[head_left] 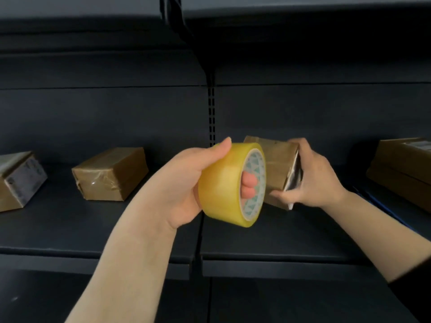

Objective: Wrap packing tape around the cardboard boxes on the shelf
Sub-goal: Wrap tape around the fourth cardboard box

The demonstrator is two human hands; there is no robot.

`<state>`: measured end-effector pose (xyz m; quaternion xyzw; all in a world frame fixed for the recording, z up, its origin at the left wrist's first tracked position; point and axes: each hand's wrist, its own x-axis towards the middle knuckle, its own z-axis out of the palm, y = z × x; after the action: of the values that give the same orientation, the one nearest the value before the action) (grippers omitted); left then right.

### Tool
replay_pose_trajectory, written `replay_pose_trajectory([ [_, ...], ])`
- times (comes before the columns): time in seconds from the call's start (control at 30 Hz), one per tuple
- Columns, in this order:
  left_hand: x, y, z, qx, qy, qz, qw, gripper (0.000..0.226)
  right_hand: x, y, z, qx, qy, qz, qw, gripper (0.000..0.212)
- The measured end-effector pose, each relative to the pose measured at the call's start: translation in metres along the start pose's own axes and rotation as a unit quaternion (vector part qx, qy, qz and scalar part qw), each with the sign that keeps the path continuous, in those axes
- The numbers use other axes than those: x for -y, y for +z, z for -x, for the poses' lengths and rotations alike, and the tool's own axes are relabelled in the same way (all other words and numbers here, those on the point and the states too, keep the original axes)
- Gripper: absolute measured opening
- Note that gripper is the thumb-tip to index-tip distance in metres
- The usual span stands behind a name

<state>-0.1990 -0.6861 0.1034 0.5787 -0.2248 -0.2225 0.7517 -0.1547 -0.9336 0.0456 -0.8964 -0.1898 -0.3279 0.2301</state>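
My left hand (186,183) grips a yellowish roll of clear packing tape (231,185), fingers through its core and thumb over the top, held in front of the shelf. Right behind the roll, a small cardboard box (277,169) is tilted up on the dark shelf (279,234). My right hand (314,180) holds that box by its right end, fingers curled round the edge. Whether a strip of tape runs from roll to box I cannot tell.
A taped cardboard box (109,173) lies on the shelf to the left, another box (18,180) at the far left edge, and a larger one (403,169) at the far right. A slotted upright (211,115) divides the shelf back. Another shelf board hangs above.
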Motion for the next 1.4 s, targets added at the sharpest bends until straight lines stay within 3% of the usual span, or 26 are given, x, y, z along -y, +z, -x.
replay_pose_trajectory([
  [0.2,0.021,0.018,-0.009,-0.041,0.008,-0.009,0.999,0.042,-0.005,0.026,-0.011,-0.014,0.084,-0.257,0.963,0.086],
  [0.3,0.029,0.021,-0.012,-0.077,0.016,-0.012,0.997,0.037,-0.002,0.044,-0.009,-0.037,0.154,-0.334,0.929,0.057],
  [0.37,0.030,0.023,-0.014,-0.088,0.023,-0.011,0.996,0.033,0.000,0.048,-0.010,-0.053,0.184,-0.369,0.909,0.049],
  [0.5,0.031,0.026,-0.017,-0.096,0.021,-0.005,0.995,0.033,0.005,0.052,-0.015,-0.085,0.240,-0.436,0.863,0.053],
  [0.57,0.038,0.030,-0.016,-0.094,-0.005,-0.018,0.995,0.031,0.003,0.052,-0.019,-0.087,0.313,-0.482,0.814,0.062],
  [0.8,0.046,0.032,-0.023,-0.116,0.007,-0.064,0.991,0.023,-0.004,0.056,-0.040,-0.032,0.445,-0.519,0.729,0.085],
  [0.87,0.049,0.036,-0.023,-0.087,-0.021,-0.079,0.993,0.022,-0.009,0.056,-0.044,-0.034,0.490,-0.554,0.672,0.080],
  [0.93,0.058,0.040,-0.021,-0.076,-0.052,-0.086,0.992,0.024,-0.016,0.056,-0.047,-0.033,0.513,-0.558,0.651,0.067],
  [1.0,0.067,0.040,-0.020,-0.092,-0.072,-0.087,0.989,0.023,-0.022,0.058,-0.048,-0.016,0.520,-0.547,0.656,0.067],
  [1.07,0.071,0.037,-0.017,-0.110,-0.082,-0.073,0.988,0.023,-0.029,0.062,-0.046,-0.003,0.537,-0.491,0.686,0.081],
  [1.17,0.072,0.035,-0.014,-0.116,-0.084,-0.065,0.988,0.027,-0.037,0.062,-0.039,-0.004,0.540,-0.349,0.766,0.085],
  [1.23,0.072,0.035,-0.013,-0.112,-0.084,-0.070,0.988,0.028,-0.040,0.059,-0.038,0.003,0.488,-0.253,0.835,0.076],
  [1.33,0.070,0.035,-0.010,-0.107,-0.088,-0.083,0.987,0.027,-0.038,0.043,-0.035,-0.064,0.258,-0.089,0.960,0.054],
  [1.4,0.069,0.034,-0.005,-0.099,-0.090,-0.094,0.987,0.027,-0.026,0.024,-0.025,-0.083,0.038,-0.077,0.993,0.041],
])
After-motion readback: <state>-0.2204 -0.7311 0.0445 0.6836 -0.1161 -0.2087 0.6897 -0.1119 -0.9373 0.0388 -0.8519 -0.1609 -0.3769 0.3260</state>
